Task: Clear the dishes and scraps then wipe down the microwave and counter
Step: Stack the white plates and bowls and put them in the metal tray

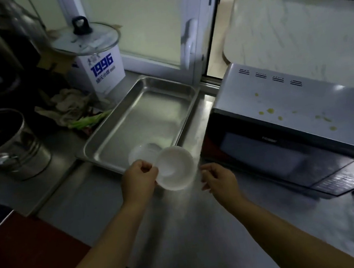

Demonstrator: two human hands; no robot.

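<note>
1. White bowl (175, 167) hung over the near corner of the steel tray (188, 91), pinched at its rim by the left hand (137, 176); a thin one-sided pinch could have let it tip or drop onto the worktop (184, 234).
2. Right hand (216, 177) hovered beside it, fingers loosely curled, gripping nothing, so it gave no support.
3. Yellow spots stayed on the microwave (302, 103) top; a blurred second dish (140, 154) in the tray could have been knocked.
4. Green scraps (90, 121) lay by the tray's left edge, uncleared.
</note>
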